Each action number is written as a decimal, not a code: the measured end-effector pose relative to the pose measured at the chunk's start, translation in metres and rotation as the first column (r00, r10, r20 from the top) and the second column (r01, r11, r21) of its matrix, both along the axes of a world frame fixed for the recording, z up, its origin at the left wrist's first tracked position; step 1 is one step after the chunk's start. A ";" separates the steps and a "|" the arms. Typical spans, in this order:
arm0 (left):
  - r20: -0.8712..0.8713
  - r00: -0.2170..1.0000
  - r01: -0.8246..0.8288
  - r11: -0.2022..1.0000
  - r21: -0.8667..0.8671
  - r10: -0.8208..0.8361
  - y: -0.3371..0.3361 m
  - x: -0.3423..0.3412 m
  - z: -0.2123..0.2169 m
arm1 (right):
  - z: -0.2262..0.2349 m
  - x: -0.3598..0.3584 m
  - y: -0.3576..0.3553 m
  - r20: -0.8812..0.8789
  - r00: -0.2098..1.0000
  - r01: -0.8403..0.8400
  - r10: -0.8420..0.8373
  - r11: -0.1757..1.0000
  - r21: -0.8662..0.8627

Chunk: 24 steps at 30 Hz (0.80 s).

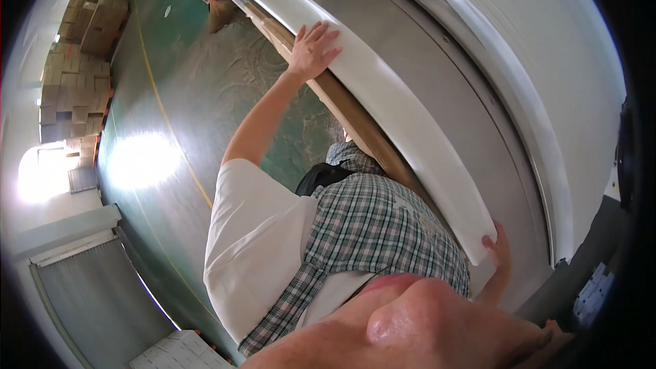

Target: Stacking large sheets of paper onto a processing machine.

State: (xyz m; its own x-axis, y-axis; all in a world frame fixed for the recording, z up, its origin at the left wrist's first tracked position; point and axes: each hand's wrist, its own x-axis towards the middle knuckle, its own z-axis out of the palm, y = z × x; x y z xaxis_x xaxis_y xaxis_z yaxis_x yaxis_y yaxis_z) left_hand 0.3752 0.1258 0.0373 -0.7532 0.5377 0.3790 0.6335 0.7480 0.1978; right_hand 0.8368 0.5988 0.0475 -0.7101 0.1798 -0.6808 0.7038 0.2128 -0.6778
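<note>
A long, smooth white strip [389,89], like a roll or thickly folded sheet, lies along the near edge of a grey work surface [410,34]. My left hand [314,49] rests on its far part, fingers spread and palm down. At the strip's near right end is my right hand [500,253], with thumb and finger around the end corner; its other fingers are partly hidden. A brown edge [352,113] runs beside the strip, close to my plaid apron [383,225].
A large white sheet-like surface [533,34] curves along the right, beyond a rail with bolts. Stacked cardboard boxes [75,89] stand far left past the green floor [225,68] with its yellow line. A grey ribbed shutter [96,301] is at lower left, near white boxes [181,352].
</note>
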 end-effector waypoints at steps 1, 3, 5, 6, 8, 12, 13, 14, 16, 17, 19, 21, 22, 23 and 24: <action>-0.002 1.000 0.000 1.000 0.015 0.000 0.002 0.000 0.000 | -0.001 -0.007 0.002 -0.004 1.000 -0.014 0.014 1.000 0.006; -0.029 0.999 -0.013 0.999 0.031 0.014 0.004 0.003 0.000 | -0.001 -0.019 0.005 0.040 0.995 -0.085 0.087 0.995 -0.047; -0.025 0.999 -0.037 0.999 0.040 0.038 0.001 0.005 0.001 | 0.017 -0.042 0.002 0.083 0.983 -0.163 0.166 0.985 -0.048; -0.013 0.999 -0.035 0.998 0.043 0.036 0.001 0.005 0.000 | 0.022 -0.053 0.000 0.134 0.966 -0.215 0.221 0.975 -0.057; -0.030 0.999 -0.023 0.999 0.047 0.025 0.000 -0.001 -0.003 | 0.001 -0.073 0.009 0.025 0.963 -0.269 0.269 0.963 -0.005; 0.000 1.000 -0.023 0.996 0.086 0.023 -0.018 -0.008 -0.009 | -0.016 -0.191 -0.046 -0.239 0.861 -0.455 0.450 0.890 0.034; 0.007 1.000 -0.027 0.996 0.086 0.027 -0.017 -0.008 -0.010 | -0.023 -0.220 -0.069 -0.254 0.831 -0.502 0.494 0.864 0.038; 0.015 0.999 -0.032 0.996 0.085 0.031 -0.016 -0.008 -0.010 | -0.028 -0.248 -0.092 -0.248 0.851 -0.500 0.463 0.859 -0.110; 0.014 1.000 -0.011 0.996 0.086 0.010 -0.011 -0.009 -0.007 | -0.022 -0.286 -0.130 -0.232 0.875 -0.475 0.424 0.843 -0.252; 0.012 1.000 0.008 0.996 0.086 -0.009 -0.013 -0.011 -0.007 | -0.019 -0.304 -0.149 -0.257 0.864 -0.490 0.433 0.838 -0.238; 0.011 0.998 0.066 0.994 0.093 -0.067 -0.018 -0.015 0.001 | -0.019 -0.327 -0.167 -0.280 0.855 -0.502 0.437 0.834 -0.231; 0.148 0.982 0.094 0.981 0.168 -0.119 -0.034 -0.034 0.013 | -0.021 -0.325 -0.174 -0.279 0.701 -0.639 0.656 0.752 0.162; 0.273 0.945 0.111 0.960 0.255 -0.181 -0.042 -0.046 0.020 | -0.016 -0.319 -0.176 -0.176 0.761 -0.615 0.624 0.781 0.110; 0.199 0.972 0.077 0.972 0.223 -0.123 -0.057 -0.071 0.026 | -0.011 -0.318 -0.181 -0.075 0.801 -0.591 0.594 0.804 0.058; 0.161 0.983 0.054 0.981 0.187 -0.085 -0.072 -0.105 0.024 | 0.001 -0.316 -0.184 0.015 0.834 -0.552 0.552 0.834 -0.026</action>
State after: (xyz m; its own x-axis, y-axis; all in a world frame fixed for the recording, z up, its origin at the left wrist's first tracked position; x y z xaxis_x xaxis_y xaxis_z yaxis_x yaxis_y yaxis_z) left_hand 0.2705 0.0543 0.0609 -0.7773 0.5249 0.3468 0.6291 0.6455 0.4332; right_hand 0.5211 0.4149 0.0490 -0.6732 -0.2514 -0.6954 0.4871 0.5568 -0.6728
